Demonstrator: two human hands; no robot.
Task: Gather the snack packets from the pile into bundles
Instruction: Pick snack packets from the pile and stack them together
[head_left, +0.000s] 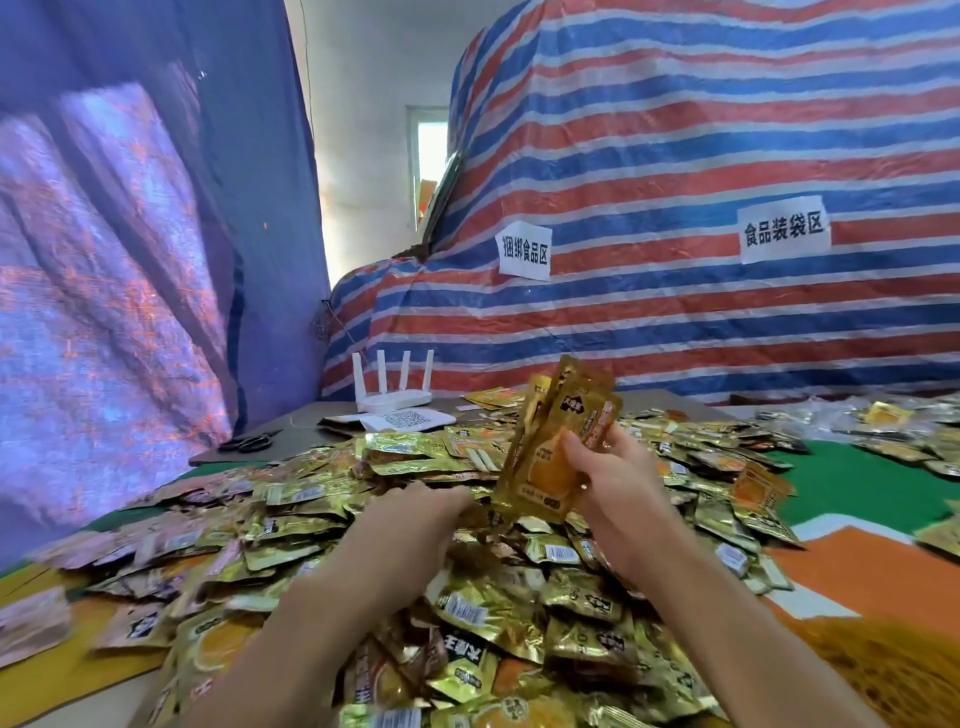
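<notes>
At the left edge of the frame the pile of snack packets (291, 525) blurs into pale shapes, its near packets cut off by the bottom border. Behind it, at centre left, dark scissors (249, 442) lie on the tabletop (857, 577), hard to make out, beside a white router (393, 387). The left hand (426, 506) reaches palm-down into the middle of the pile; its fingers are hidden behind its own back and the packets, so I cannot tell whether they are spread or pinching. Just right of it, the right hand (608, 467) holds a bundle (558, 447) of gold packets upright above the pile, thumb pressed across the front, fingers curled behind. At the far right, blurred packets scatter over the green and orange tabletop.
</notes>
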